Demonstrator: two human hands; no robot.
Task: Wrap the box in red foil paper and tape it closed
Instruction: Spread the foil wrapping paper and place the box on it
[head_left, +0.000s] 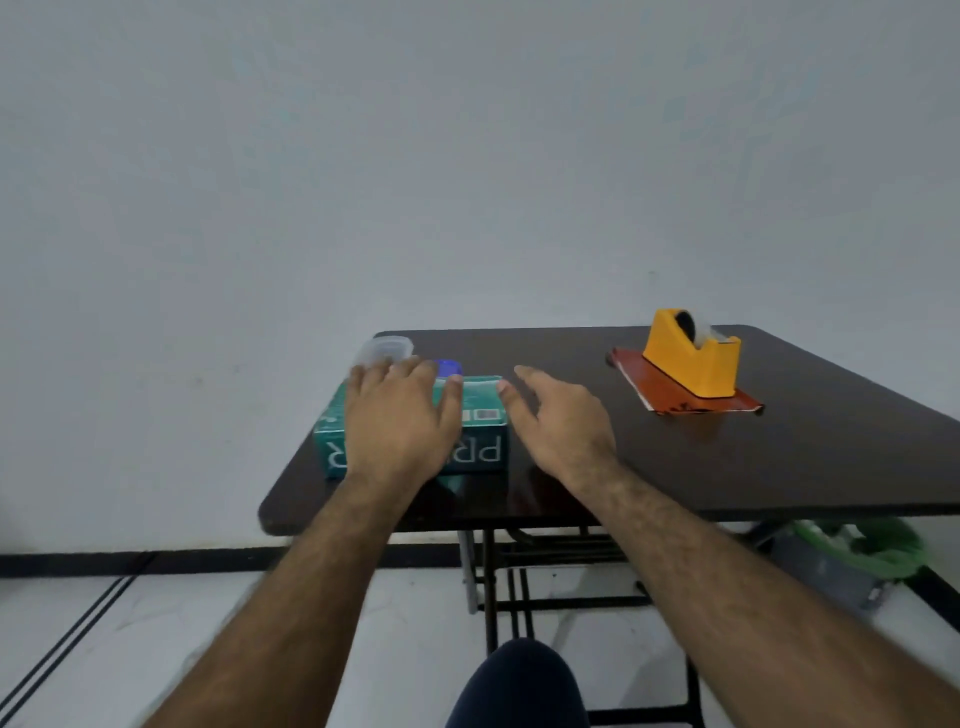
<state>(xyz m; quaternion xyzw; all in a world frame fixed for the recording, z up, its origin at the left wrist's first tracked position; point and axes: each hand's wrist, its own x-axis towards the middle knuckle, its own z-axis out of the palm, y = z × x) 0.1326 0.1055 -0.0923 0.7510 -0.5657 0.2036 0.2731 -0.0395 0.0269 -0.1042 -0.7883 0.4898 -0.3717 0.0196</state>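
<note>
Head camera is showing me the green box (483, 441) sitting near the front left corner of the dark table (779, 457), bare of any wrapping. I am seeing the left hand (400, 421) lying flat over its top with fingers straight, pressing or steadying it rather than gripping. The right hand (558, 421) is hovering just beside the box's right end, fingers spread and relaxed, holding nothing. Behind the box a clear plastic tub (384, 349) and something with a blue cap (449, 367) are peeking out; I cannot tell what the capped thing is. Well apart, toward the far right, the red foil paper (654, 387) is lying folded flat with the yellow tape dispenser (691, 358) standing on it. I am judging this as the very start: box being taken in hand, nothing wrapped. Next, I reckon, the dispenser needs lifting off the paper, the sheet spreading open, and the box going onto it.
</note>
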